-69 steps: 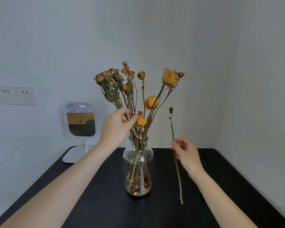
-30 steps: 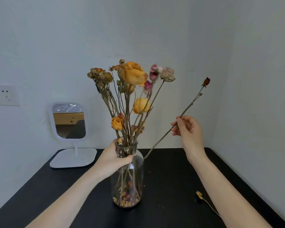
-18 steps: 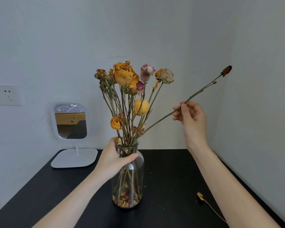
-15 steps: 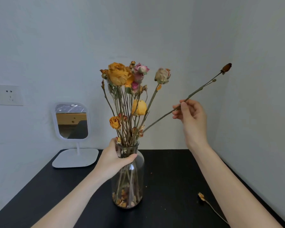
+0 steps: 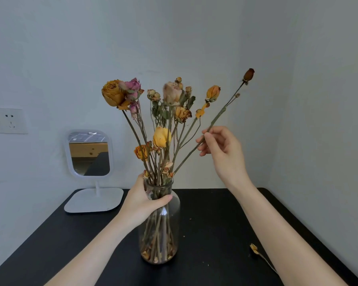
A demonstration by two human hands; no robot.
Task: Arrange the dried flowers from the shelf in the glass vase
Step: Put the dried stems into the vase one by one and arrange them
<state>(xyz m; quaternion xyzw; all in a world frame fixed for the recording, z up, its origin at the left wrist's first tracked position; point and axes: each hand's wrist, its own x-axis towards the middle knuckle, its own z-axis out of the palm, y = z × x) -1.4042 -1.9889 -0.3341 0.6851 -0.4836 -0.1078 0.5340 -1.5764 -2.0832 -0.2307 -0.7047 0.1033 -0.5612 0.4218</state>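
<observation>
Pale grey matte walls met in a corner behind a matte black table (image 5: 215, 223) with rounded corners. Clear round-shouldered glass vase (image 5: 175, 217) stood upright near table centre, holding a bunch of brittle dried flowers (image 5: 160, 137): crinkled yellow, orange and pink heads on thin woody stems, crumbled petals at the bottom. Left hand (image 5: 142, 201) gripped the vase neck, thumb across the front. Right hand (image 5: 223, 151) pinched a long thin dried stem with a dark red-brown bud (image 5: 217, 115) between thumb and forefinger, other fingers loosely curled; the stem leaned right, its lower end at the vase mouth among the other stems. Small loose yellow dried flower (image 5: 254, 249) lay on the table right of the vase. White rounded-square stand mirror (image 5: 88, 152) stood back left, white wall socket (image 5: 7, 120) beyond it.
</observation>
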